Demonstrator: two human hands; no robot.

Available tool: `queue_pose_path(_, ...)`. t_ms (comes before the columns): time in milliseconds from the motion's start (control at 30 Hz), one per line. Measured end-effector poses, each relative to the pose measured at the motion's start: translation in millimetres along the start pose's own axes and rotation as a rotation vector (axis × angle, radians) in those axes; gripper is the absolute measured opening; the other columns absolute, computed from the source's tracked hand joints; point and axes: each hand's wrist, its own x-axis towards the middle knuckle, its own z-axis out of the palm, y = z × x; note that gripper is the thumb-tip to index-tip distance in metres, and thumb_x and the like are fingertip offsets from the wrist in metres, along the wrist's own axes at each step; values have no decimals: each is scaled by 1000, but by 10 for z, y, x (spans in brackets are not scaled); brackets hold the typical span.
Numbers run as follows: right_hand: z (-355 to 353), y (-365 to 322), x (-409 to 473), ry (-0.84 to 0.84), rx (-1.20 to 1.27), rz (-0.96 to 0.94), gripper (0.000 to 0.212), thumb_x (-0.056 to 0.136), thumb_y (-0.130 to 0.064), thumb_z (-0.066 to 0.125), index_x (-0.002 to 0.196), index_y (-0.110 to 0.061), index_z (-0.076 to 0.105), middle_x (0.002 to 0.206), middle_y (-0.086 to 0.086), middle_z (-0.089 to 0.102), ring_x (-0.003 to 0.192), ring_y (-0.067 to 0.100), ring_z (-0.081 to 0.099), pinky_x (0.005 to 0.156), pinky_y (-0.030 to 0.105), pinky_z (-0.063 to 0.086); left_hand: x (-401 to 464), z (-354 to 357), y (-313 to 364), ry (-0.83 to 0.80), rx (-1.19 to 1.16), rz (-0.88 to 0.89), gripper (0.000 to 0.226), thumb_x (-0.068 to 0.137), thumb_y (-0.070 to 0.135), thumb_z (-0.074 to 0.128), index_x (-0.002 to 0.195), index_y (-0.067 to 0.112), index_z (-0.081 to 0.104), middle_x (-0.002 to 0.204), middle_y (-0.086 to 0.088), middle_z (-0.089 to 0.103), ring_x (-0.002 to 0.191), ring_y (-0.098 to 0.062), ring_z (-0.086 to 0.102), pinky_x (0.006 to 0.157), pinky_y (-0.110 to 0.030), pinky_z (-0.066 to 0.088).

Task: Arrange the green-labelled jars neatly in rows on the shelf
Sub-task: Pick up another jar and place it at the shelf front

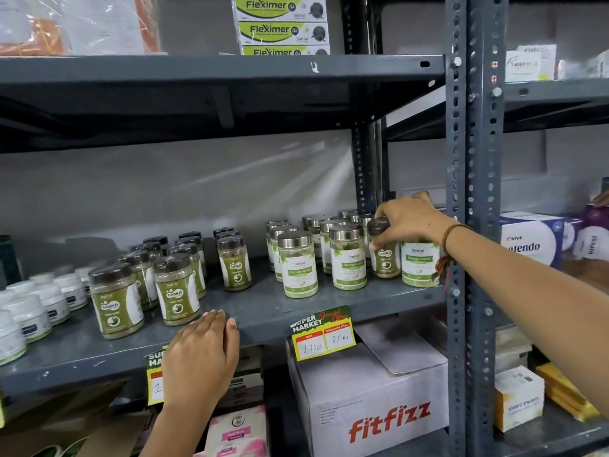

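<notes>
Several dark-lidded Gaska jars (178,288) with green labels stand in rough rows on the left-middle of the grey metal shelf (263,311); one jar (234,262) stands apart. My right hand (410,219) grips the lid of another Gaska jar (384,258) set among the silver-lidded Moringa jars (349,258) at the shelf's right end. My left hand (201,351) rests flat on the shelf's front edge, fingers together, holding nothing.
White tubs (29,311) crowd the shelf's left end. A steel upright (471,192) stands just right of my right wrist. Price tags (324,334) hang off the front edge. A Fitfizz carton (372,397) sits on the shelf below, Fleximer boxes (280,24) above.
</notes>
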Motion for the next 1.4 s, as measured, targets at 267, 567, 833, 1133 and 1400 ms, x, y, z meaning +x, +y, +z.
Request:
queue_pose_path(267, -354, -40, -13, 171, 157, 30, 67, 64, -66, 76, 114, -24, 63, 97, -3, 67, 92, 22, 61, 90, 40, 43, 1, -38, 15, -20, 2, -2, 42, 90, 35, 40, 96, 10, 73, 98, -7, 74, 88, -26, 69, 75, -37, 54)
queue_pose_path(567, -930, -334, -43, 370, 422, -61, 64, 62, -54, 84, 113, -22, 64, 100, -3, 66, 90, 16, 61, 78, 29, 48, 4, -26, 15, -27, 20, -9, 45, 91, 36, 37, 97, 10, 73, 99, -7, 74, 89, -24, 69, 78, -36, 54)
queue_pose_path(833, -1000, -1177, -83, 278, 711, -298, 59, 67, -46, 85, 117, -21, 66, 108, -9, 66, 96, 8, 62, 83, 21, 51, 10, 4, -6, -33, 11, -14, 43, 93, 35, 38, 102, 10, 71, 102, -8, 73, 95, -23, 68, 82, -37, 53)
queue_pose_path(1133, -384, -2020, 23, -60, 651, -460, 66, 69, -44, 85, 124, -18, 59, 120, -1, 64, 98, 10, 57, 66, 10, 38, 8, -8, -20, -20, -28, -7, 45, 94, 36, 35, 106, 11, 70, 107, -6, 72, 100, -21, 66, 86, -35, 51)
queue_pose_path(1400, -28, -2276, 163, -96, 480, -493, 71, 69, -52, 82, 128, -20, 58, 129, 1, 63, 116, 21, 57, 86, 29, 43, 14, 30, -31, -3, -28, 0, 41, 93, 36, 42, 107, 11, 71, 109, -6, 72, 103, -20, 65, 91, -34, 49)
